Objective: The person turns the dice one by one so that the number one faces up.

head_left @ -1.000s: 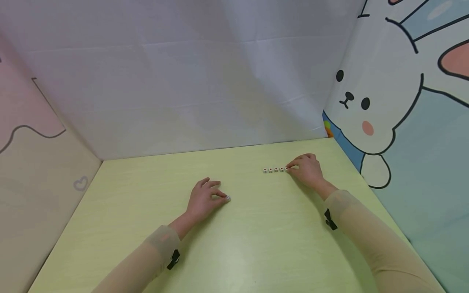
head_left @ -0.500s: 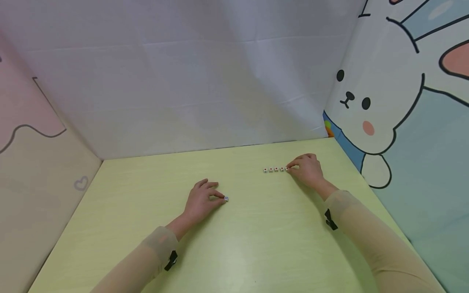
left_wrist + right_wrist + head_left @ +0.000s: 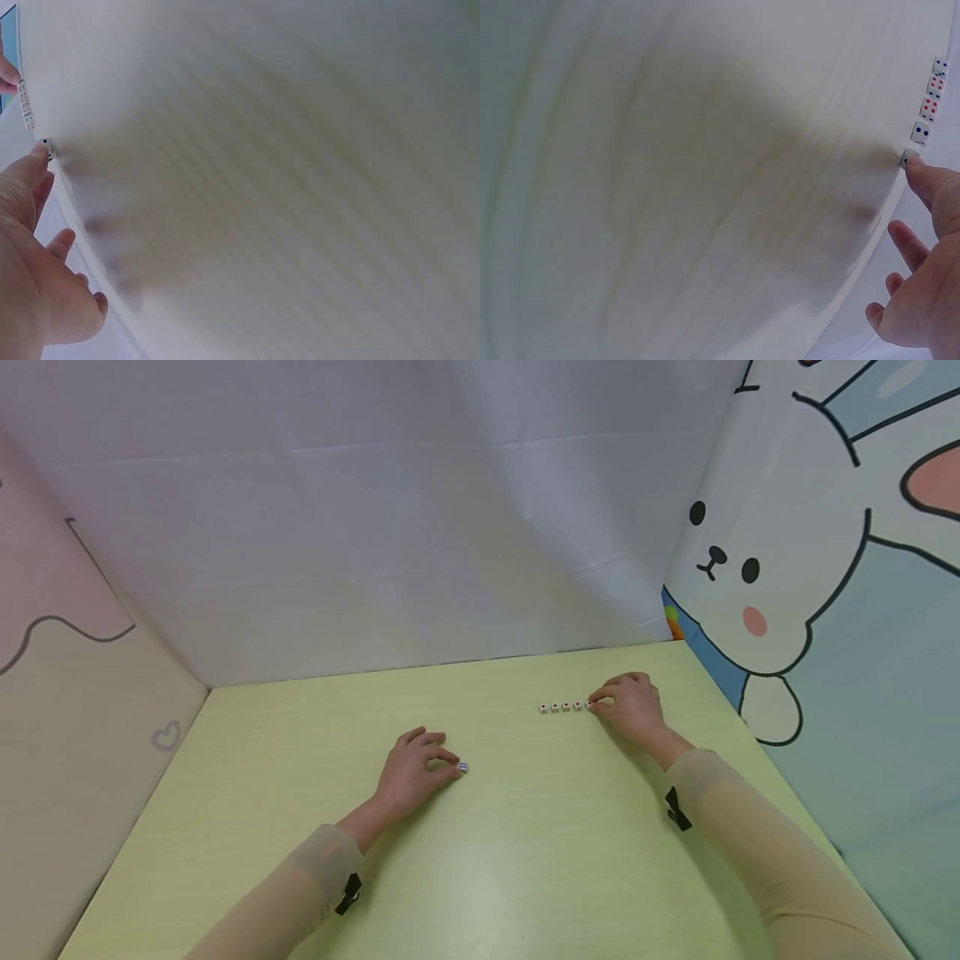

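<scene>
Between thumb and forefinger, my left hand (image 3: 415, 772) pinches a white die (image 3: 462, 767) low over the middle of the table. Its other fingers are spread and raised. Farther back and to the right, my right hand (image 3: 632, 708) pinches the rightmost die (image 3: 908, 157) of a short row. The rest of that row, several white dice (image 3: 560, 707), runs leftward in a line with small gaps. Red and blue pips show on these dice (image 3: 929, 109) in the right wrist view. The thumb hides part of each pinched die.
The light yellow-green table (image 3: 480, 877) meets a white cloth wall (image 3: 390, 543) at the back. A cloth with a cartoon rabbit (image 3: 780, 568) hangs along the right side, a pink and cream one (image 3: 97, 735) along the left.
My left hand has shifted slightly left with its die, which now shows a face with more dark pips toward the head camera. The right hand and the row have stayed nearly still.
</scene>
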The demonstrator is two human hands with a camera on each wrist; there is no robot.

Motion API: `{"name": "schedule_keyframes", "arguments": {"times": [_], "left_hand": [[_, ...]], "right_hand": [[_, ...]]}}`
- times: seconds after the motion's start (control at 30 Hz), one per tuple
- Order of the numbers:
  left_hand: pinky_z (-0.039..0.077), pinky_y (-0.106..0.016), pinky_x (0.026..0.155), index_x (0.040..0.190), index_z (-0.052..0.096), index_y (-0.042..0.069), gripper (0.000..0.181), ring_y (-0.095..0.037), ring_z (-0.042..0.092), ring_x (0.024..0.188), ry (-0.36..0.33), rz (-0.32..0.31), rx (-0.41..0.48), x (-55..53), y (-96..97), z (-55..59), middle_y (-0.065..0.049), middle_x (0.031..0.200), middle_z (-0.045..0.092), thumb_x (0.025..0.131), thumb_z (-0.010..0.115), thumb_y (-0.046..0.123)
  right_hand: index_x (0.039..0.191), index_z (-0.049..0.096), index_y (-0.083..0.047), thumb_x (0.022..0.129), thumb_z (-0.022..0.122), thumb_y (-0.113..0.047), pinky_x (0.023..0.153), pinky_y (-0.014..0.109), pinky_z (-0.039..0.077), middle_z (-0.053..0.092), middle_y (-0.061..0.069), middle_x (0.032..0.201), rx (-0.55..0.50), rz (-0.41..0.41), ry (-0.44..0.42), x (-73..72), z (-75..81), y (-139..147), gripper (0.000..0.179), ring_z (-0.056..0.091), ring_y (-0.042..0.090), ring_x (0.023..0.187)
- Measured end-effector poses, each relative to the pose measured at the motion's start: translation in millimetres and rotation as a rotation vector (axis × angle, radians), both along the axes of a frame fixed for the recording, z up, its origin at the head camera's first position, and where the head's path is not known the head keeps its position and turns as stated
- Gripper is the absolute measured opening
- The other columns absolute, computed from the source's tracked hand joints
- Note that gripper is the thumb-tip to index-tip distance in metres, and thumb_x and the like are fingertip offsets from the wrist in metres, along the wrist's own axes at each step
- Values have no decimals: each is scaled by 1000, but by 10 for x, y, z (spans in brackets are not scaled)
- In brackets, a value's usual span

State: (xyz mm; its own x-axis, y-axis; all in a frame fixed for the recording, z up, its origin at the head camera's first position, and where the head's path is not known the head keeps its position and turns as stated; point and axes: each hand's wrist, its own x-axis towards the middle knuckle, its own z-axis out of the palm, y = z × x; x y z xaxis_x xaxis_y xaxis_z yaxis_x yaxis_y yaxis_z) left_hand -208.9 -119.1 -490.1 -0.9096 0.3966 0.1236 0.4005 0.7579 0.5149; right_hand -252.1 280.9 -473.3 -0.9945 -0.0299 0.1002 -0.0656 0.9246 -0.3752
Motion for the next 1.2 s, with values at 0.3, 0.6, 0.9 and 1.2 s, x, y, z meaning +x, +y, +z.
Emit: {"name": "schedule_keyframes", "arguments": {"times": [0.3, 0.6, 0.9, 1.2], "left_hand": [[31, -58, 117, 102, 82, 23, 19, -38, 38, 144, 10, -26, -90, -76, -4, 132, -8, 142, 61, 89, 81, 36], [32, -55, 117, 103, 82, 22, 17, -38, 39, 143, -4, -106, -188, -122, 39, 317, -7, 140, 62, 89, 80, 33], [36, -52, 116, 97, 82, 23, 12, -38, 42, 141, -1, -146, -297, -167, 116, 376, -8, 138, 63, 89, 81, 32], [37, -51, 115, 92, 82, 26, 9, -37, 42, 140, -18, -150, -344, -194, 183, 358, -6, 137, 64, 88, 82, 34]], "right_hand": [[111, 81, -12, 98, 71, -23, 106, 69, 29, 65, 20, 130, -6, 12, -7, -3, 23, 11, 20, 34, 47, 135], [111, 81, -12, 98, 71, -24, 106, 68, 30, 65, 20, 129, -11, 15, -14, -18, 21, 12, 20, 34, 47, 135], [111, 81, -12, 99, 70, -25, 105, 69, 30, 65, 20, 128, -14, 22, -14, -18, 8, 20, 21, 35, 48, 134], [112, 81, -12, 99, 70, -25, 106, 68, 30, 65, 20, 128, -17, 12, -21, -19, 3, 17, 21, 34, 47, 135]]}}
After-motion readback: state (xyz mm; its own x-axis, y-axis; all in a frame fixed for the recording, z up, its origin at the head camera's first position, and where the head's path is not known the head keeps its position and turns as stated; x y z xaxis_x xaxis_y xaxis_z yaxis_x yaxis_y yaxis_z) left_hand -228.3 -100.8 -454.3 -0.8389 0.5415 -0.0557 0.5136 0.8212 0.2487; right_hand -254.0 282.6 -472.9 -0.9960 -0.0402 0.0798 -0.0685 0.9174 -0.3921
